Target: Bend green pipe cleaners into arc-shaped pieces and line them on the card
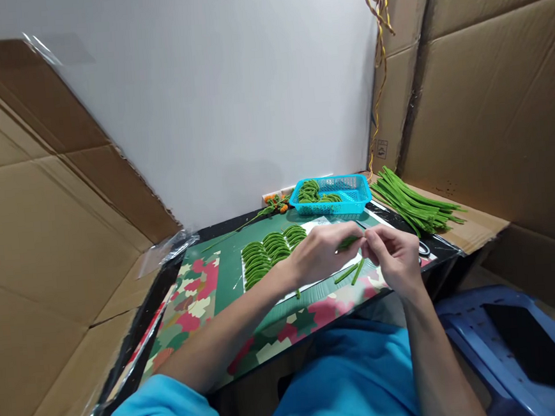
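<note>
My left hand [326, 249] is closed around a green pipe-cleaner piece [347, 242], part of it showing below the fingers. My right hand [396, 256] pinches at the right end of that piece, and the fingertips of both hands meet; the exact grip is hidden. Under my left wrist lies a white sheet [310, 226] bearing rows of curved green pieces [275, 246]. Two short green pipe-cleaner lengths [352, 271] rest on the table just below my hands.
A blue plastic basket [354, 205] holding green pieces stands at the back. To the right lies a bundle of long green pipe cleaners [414, 203]. An orange flower sprig [277, 203] is beside the basket. Cardboard walls [495, 107] flank the table; a blue stool [469, 321] stands right.
</note>
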Demonstrator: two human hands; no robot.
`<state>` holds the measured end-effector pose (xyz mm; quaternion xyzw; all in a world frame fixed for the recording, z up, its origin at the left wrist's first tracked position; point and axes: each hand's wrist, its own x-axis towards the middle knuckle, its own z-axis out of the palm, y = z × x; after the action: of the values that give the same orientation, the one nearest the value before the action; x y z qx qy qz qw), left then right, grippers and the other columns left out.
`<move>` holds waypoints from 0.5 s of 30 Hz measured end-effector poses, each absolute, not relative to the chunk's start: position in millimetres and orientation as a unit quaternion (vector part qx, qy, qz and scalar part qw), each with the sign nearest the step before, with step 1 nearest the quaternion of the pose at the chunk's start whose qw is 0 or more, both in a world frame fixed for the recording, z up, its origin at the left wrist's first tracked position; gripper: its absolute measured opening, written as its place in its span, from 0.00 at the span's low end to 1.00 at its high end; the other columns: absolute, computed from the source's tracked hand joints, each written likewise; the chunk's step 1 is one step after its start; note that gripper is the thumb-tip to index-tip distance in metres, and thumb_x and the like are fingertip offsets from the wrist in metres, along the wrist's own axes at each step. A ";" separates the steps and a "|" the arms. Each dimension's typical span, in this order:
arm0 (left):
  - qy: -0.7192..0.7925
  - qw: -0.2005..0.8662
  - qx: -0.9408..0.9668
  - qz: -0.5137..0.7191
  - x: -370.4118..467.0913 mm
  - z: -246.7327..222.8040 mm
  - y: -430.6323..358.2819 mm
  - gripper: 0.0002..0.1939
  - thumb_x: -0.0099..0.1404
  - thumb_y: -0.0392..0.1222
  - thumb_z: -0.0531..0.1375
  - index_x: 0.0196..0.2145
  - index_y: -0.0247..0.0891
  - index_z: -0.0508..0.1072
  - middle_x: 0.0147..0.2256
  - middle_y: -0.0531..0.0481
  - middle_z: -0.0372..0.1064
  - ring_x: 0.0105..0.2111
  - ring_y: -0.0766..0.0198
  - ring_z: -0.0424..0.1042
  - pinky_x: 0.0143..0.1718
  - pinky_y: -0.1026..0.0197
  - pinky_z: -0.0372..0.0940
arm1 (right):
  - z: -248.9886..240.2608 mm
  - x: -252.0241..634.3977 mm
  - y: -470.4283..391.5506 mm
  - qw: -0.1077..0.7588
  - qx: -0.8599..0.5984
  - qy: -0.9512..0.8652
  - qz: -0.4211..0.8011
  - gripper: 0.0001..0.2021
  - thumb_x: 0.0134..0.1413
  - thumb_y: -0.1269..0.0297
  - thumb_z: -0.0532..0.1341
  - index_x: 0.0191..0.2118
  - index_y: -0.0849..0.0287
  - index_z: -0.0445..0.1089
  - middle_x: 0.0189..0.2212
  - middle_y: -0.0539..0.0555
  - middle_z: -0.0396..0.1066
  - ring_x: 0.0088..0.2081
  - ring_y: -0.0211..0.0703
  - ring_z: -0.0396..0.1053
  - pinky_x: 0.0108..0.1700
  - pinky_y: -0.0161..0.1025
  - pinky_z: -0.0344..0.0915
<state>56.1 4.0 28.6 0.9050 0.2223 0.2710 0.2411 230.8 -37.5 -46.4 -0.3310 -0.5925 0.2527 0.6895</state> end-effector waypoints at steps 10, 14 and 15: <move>0.222 0.168 0.906 0.318 58.6 24.5 2.7 0.13 0.78 0.44 0.56 0.40 0.36 0.78 0.36 0.44 0.76 0.36 0.61 0.73 0.41 0.58 0.66 | -41.3 226.3 -36.4 0.730 -0.344 -0.533 0.253 0.14 0.68 0.58 0.67 0.30 0.59 0.76 0.20 0.47 0.70 0.19 0.33 0.63 0.22 0.33 0.59; 0.261 0.447 0.782 0.346 68.3 24.0 1.9 0.18 0.72 0.55 0.64 0.37 0.35 0.74 0.27 0.50 0.73 0.24 0.68 0.69 0.27 0.64 0.63 | -47.2 228.0 -36.3 0.732 -0.384 -0.548 0.131 0.09 0.68 0.62 0.66 0.35 0.57 0.79 0.24 0.48 0.74 0.24 0.36 0.69 0.28 0.34 0.65; 0.263 0.505 0.751 0.336 69.8 24.5 2.5 0.21 0.71 0.58 0.64 0.34 0.35 0.73 0.24 0.52 0.70 0.20 0.69 0.66 0.24 0.64 0.60 | -48.4 228.7 -36.0 0.728 -0.387 -0.555 0.107 0.08 0.68 0.63 0.66 0.36 0.57 0.79 0.25 0.48 0.75 0.25 0.37 0.70 0.29 0.35 0.66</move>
<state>69.8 2.5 24.5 0.7505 0.2631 0.3357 0.5048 228.7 -36.0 -48.4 -0.3875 -0.5554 0.1071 0.7280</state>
